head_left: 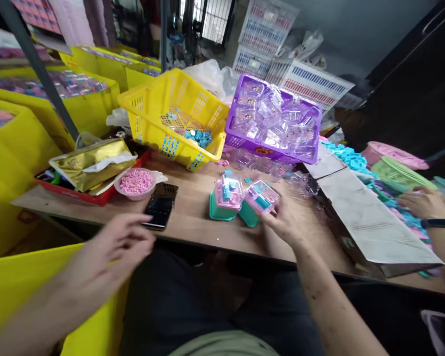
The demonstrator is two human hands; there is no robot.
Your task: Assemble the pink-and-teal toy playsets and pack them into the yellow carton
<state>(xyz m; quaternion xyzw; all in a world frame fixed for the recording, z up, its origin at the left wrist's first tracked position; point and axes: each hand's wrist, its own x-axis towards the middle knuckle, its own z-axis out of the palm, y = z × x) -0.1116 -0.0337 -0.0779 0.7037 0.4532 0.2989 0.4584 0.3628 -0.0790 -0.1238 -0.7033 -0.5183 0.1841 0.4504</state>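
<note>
My right hand (287, 217) grips a small clear pink box (262, 196) holding blue pieces, tilted over a teal base (249, 216). Beside it a second filled pink box (229, 191) sits on another teal base (219, 211) on the wooden table (193, 217). My left hand (120, 242) hovers at the table's near edge, fingers loosely curled and blurred, close to a black phone (159, 210). Nothing shows in that hand.
A tilted yellow basket (159, 106) with blue pieces and a purple basket (241, 141) of clear boxes stand behind. A bowl of pink beads (136, 182), a red tray (85, 197) and yellow bins (18, 143) lie left. Another person's hand (424, 202) with a watch works at right.
</note>
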